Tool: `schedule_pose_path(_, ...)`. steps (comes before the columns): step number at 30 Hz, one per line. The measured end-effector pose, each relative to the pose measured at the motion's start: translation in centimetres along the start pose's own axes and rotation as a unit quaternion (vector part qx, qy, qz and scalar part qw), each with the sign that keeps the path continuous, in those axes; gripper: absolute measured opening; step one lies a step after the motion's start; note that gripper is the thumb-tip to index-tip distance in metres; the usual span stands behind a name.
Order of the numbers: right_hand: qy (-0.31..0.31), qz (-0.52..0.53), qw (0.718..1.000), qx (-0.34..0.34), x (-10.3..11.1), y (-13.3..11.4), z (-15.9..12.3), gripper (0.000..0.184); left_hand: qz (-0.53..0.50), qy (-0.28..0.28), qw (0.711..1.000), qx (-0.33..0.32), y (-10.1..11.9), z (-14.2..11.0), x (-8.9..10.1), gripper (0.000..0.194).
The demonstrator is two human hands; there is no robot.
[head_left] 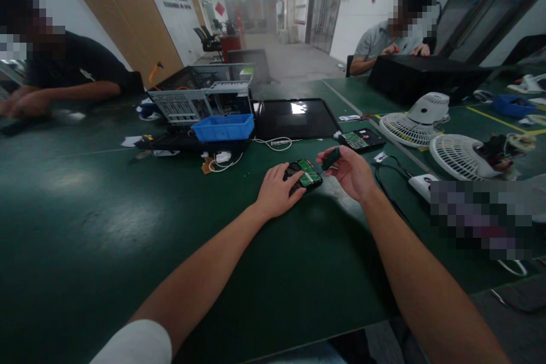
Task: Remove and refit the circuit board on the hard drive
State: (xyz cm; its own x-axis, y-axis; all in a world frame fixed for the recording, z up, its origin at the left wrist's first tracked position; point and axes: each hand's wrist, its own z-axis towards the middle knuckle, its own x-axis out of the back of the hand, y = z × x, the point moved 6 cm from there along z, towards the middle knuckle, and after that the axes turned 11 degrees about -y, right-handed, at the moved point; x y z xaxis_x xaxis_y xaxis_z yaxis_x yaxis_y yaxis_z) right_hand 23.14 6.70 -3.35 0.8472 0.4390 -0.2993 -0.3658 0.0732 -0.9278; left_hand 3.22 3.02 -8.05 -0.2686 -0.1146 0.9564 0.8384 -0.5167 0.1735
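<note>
A black hard drive with a green circuit board lies on the green table. My left hand rests over its left side, fingers spread across the casing and pressing it to the table. My right hand grips a screwdriver by its dark green handle. Its shaft points down at the right edge of the circuit board; whether the tip touches a screw is too small to tell. Beyond my right hand lies a second hard drive, its board facing up.
An open computer case stands behind a blue bin at left. A black panel lies at the back. White fan parts and a power strip are on the right. Two people sit across the table, one beside a black box.
</note>
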Motion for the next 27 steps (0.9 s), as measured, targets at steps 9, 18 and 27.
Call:
schedule_pose_path(9, 0.019, -0.014, 1.000, 0.018, 0.08, -0.49, -0.06, 0.027, -0.007, 0.000, 1.000, 0.000, 0.01, 0.03, 0.06, 0.054)
schedule_pose_path(18, 0.007, -0.010, 1.000, 0.008, 0.08, 0.04, -0.12, 0.029, 0.000, 0.003, 1.000, 0.000, 0.06, -0.05, 0.04, 0.054)
schedule_pose_path(27, 0.012, 0.009, 1.000, -0.006, 0.35, 0.13, 0.01, 0.033, -0.002, -0.003, 1.000, 0.000, 0.05, 0.01, 0.09, 0.055)
